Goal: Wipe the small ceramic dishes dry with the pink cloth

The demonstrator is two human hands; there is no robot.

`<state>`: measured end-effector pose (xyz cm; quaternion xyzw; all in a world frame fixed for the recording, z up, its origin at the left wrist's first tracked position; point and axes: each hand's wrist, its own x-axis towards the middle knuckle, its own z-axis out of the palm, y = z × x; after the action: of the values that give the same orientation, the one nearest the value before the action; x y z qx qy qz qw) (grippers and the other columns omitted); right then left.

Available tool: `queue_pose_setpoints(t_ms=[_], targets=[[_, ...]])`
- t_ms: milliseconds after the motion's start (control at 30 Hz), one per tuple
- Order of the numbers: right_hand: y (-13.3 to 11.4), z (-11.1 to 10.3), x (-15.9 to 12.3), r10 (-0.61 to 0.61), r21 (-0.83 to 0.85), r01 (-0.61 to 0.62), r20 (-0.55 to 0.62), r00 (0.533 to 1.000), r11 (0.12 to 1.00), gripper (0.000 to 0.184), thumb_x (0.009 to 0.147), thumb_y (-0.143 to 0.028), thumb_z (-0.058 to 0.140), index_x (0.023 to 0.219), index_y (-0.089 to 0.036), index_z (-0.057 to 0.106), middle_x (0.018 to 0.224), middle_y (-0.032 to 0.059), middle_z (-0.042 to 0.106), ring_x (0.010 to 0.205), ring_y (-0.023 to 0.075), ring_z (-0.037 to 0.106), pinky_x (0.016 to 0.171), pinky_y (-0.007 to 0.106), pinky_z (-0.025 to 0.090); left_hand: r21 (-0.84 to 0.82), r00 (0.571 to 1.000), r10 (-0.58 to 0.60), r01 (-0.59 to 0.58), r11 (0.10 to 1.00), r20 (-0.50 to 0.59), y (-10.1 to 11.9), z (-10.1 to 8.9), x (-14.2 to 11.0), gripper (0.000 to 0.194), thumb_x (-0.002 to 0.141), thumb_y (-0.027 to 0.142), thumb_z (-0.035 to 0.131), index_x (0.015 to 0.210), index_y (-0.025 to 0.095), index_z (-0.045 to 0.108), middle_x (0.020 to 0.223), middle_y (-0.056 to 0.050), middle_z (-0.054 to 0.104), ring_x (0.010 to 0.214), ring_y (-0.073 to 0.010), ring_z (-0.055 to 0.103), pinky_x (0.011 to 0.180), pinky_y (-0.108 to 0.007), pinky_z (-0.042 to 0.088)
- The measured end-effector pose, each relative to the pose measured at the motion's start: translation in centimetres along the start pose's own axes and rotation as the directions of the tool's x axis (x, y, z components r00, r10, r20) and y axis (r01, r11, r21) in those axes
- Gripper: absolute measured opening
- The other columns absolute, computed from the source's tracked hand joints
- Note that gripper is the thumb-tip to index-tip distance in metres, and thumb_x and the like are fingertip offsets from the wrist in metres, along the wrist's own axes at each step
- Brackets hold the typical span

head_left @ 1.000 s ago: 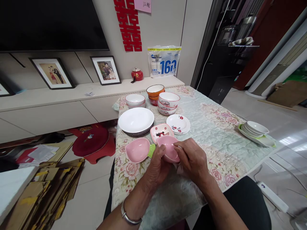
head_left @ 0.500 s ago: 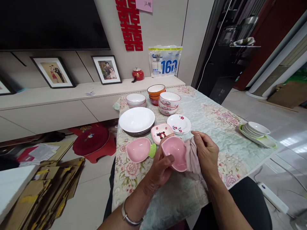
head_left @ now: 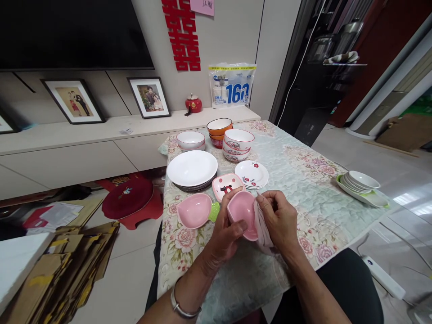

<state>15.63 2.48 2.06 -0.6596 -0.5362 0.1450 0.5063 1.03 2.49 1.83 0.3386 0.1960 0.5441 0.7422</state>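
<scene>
My left hand (head_left: 227,231) grips a pink bowl (head_left: 243,211) with a pointed end, thumb pressed inside it. The bowl is tilted and held above the near part of the table. My right hand (head_left: 278,218) pinches a pale pink cloth (head_left: 262,227) against the bowl's right side, covering that edge. Left of my hands, a matching pink bowl (head_left: 194,211) with a green leaf-shaped handle rests on the floral tablecloth (head_left: 184,256). Just beyond my hands sits a pink-rimmed square dish (head_left: 225,185) with a cartoon figure, partly hidden by my left fingers.
White plates (head_left: 192,167) are stacked at the left, flowered plates (head_left: 251,173) beside the square dish. Behind them stand white bowls (head_left: 191,140), orange bowls (head_left: 218,128) and red-rimmed bowls (head_left: 238,141). Small white dishes (head_left: 362,180) lie on a green-edged tray (head_left: 374,198) near the right edge.
The pink bowl has turned and tilted in my left hand. My right hand, over the bowl one second ago, swung out right with the cloth, then came back slightly left against the bowl.
</scene>
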Motion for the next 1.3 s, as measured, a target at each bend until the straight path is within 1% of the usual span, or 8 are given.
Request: queue_pose_setpoints(t_ms=[267,433,600,667,767,900,1033,1300], targets=[[-0.3,-0.5,0.0,-0.016,0.035,0.01,0.201,0.98,0.999,0.029,0.09,-0.045,0.058,0.104,-0.019,0.062,0.096,0.0061,0.066,0.087,0.0216,0.06,0.075,0.033,0.045,-0.033,0.998,0.062,-0.061,0.998,0.01,0.0,-0.4,0.2,0.066,0.072,0.024,0.075,0.133,0.025,0.051,0.118,-0.008,0.066,0.107,-0.0277,0.063,0.094,-0.04,0.049],[0.5,-0.7,0.6,0.064,0.003,-0.072,0.399,0.915,0.997,0.036,0.091,-0.052,0.055,0.073,-0.021,0.049,0.065,-0.0039,0.051,0.064,0.0145,0.046,0.057,0.027,0.034,-0.004,1.0,0.021,-0.021,1.0,0.021,-0.2,-0.3,0.0,0.07,0.068,0.024,0.077,0.132,0.024,0.051,0.115,-0.008,0.066,0.106,-0.0287,0.063,0.092,-0.04,0.05],[1.1,0.0,0.7,0.081,0.124,-0.134,0.36,0.93,0.983,0.043,0.09,-0.056,0.055,0.067,-0.02,0.045,0.063,-0.0048,0.044,0.063,0.013,0.04,0.057,0.026,0.032,-0.016,1.0,0.015,-0.015,1.0,-0.006,-0.5,-0.4,0.0,0.069,0.07,0.024,0.076,0.134,0.024,0.051,0.113,-0.008,0.066,0.106,-0.0285,0.063,0.091,-0.039,0.05],[1.0,0.5,0.5,0.103,0.29,-0.214,0.355,0.929,0.933,0.041,0.09,-0.056,0.055,0.072,-0.019,0.053,0.068,-0.0027,0.052,0.065,0.0139,0.045,0.059,0.027,0.037,-0.032,0.999,0.036,-0.037,0.999,-0.021,-0.4,-0.3,0.1,0.071,0.07,0.024,0.076,0.136,0.023,0.05,0.113,-0.008,0.066,0.107,-0.0291,0.062,0.092,-0.04,0.05],[0.4,1.1,0.2,0.153,0.53,-0.371,0.409,0.899,0.762,0.037,0.087,-0.055,0.061,0.091,-0.018,0.064,0.084,0.0028,0.067,0.074,0.0178,0.057,0.066,0.029,0.045,-0.069,0.997,0.052,-0.056,0.996,-0.051,-0.2,-0.3,0.3,0.071,0.07,0.026,0.075,0.137,0.022,0.05,0.112,-0.009,0.068,0.109,-0.0303,0.062,0.094,-0.042,0.049],[-0.1,0.8,0.2,0.161,0.637,-0.531,0.545,0.823,0.558,0.039,0.082,-0.047,0.07,0.111,-0.02,0.067,0.103,0.0057,0.074,0.086,0.0217,0.066,0.074,0.031,0.05,-0.077,0.995,0.051,-0.058,0.995,-0.082,0.1,-0.5,0.7,0.072,0.071,0.027,0.075,0.139,0.023,0.05,0.118,-0.011,0.068,0.116,-0.0321,0.06,0.098,-0.043,0.047],[-0.3,0.2,0.3,0.074,0.628,-0.552,0.621,0.781,0.548,0.051,0.078,-0.034,0.076,0.126,-0.026,0.063,0.125,0.0044,0.068,0.101,0.0221,0.066,0.086,0.032,0.051,-0.055,0.989,0.105,-0.111,0.992,-0.1,0.4,-0.5,0.9,0.072,0.069,0.026,0.076,0.137,0.023,0.051,0.127,-0.011,0.064,0.12,-0.0321,0.057,0.1,-0.043,0.046],[0.2,1.6,-0.2,0.211,0.687,-0.53,0.497,0.842,0.497,0.034,0.081,-0.045,0.073,0.104,-0.02,0.071,0.1,0.0062,0.075,0.089,0.0239,0.069,0.08,0.035,0.053,-0.028,0.999,0.038,-0.039,0.999,-0.039,-0.1,-0.1,0.4,0.076,0.064,0.025,0.08,0.134,0.026,0.049,0.115,-0.009,0.065,0.111,-0.0305,0.061,0.094,-0.043,0.049]])
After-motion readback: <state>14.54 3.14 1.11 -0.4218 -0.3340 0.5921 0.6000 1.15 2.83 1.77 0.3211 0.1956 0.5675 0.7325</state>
